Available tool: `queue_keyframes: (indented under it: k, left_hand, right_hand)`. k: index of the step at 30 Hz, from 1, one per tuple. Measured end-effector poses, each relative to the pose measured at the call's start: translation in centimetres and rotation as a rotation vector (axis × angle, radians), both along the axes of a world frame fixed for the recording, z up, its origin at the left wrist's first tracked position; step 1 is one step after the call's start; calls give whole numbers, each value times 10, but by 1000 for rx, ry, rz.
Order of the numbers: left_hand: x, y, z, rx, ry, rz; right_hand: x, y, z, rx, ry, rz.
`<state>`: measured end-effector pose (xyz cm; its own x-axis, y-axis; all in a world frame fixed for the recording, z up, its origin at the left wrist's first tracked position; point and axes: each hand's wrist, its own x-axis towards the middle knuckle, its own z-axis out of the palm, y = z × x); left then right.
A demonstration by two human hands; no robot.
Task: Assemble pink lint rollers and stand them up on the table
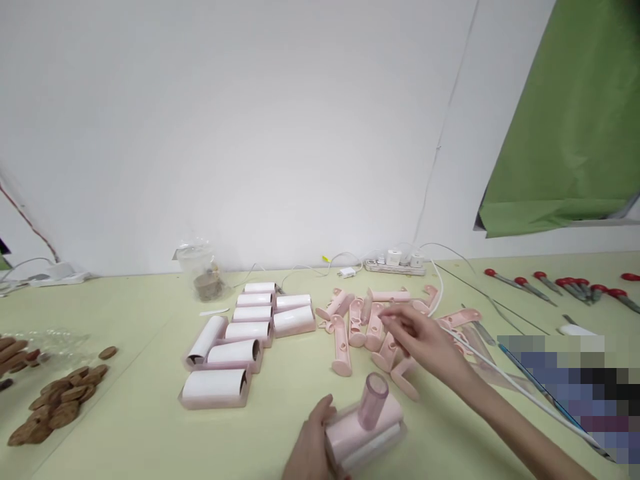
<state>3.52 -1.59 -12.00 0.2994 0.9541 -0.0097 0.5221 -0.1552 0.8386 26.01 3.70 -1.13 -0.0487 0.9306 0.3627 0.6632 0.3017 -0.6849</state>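
Note:
My left hand (311, 445) is closed round a pink lint-roller body (364, 427) at the bottom centre, its short tube end pointing up. My right hand (419, 337) reaches out over a pile of pink handles (367, 320) in the middle of the table, fingers loosely apart and hovering just above them; nothing shows in its grip. To the left of the pile lie several white rolls in pink trays (243, 333), set in rows.
Brown round discs (57, 399) are heaped at the left edge. A clear bag (206, 270) and a power strip (395, 263) with cables sit by the wall. Red-handled tools (560, 287) lie at the right. A white cable (510, 380) crosses under my right forearm.

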Motion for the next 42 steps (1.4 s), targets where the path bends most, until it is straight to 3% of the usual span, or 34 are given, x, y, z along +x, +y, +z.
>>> queue_keyframes:
  k: [3, 7, 10, 12, 16, 19, 24, 29, 36, 42]
  left_hand:
    - [-16, 17, 15, -50, 23, -134]
    - [-14, 21, 61, -50, 34, -197]
    - [4, 15, 97, -22, -162, -140]
    - [21, 15, 108, -37, -337, -183]
    - [51, 24, 96, -177, -676, -333]
    - [60, 30, 82, -315, -625, -329]
    - [58, 31, 82, -315, -476, -280]
    - [58, 30, 85, -349, -504, -291]
    - [58, 29, 90, -347, -627, -337]
    - [56, 30, 81, -222, -584, -352]
  right_hand:
    - [-14, 38, 10, 90, -420, 102]
    - [-50, 82, 2, 111, -641, 213]
    - [-71, 103, -7, 78, -764, 265]
    - [-77, 111, -11, 41, -798, 285]
    - [-76, 114, -12, -19, -706, 289]
    - [-64, 99, -3, -46, -505, 267]
    - [-40, 32, 21, -66, -145, 355]
    - [-33, -30, 17, -161, 424, 529]
    - [-33, -44, 12, 9, 232, 420]
    - [-41, -49, 13, 20, 203, 341]
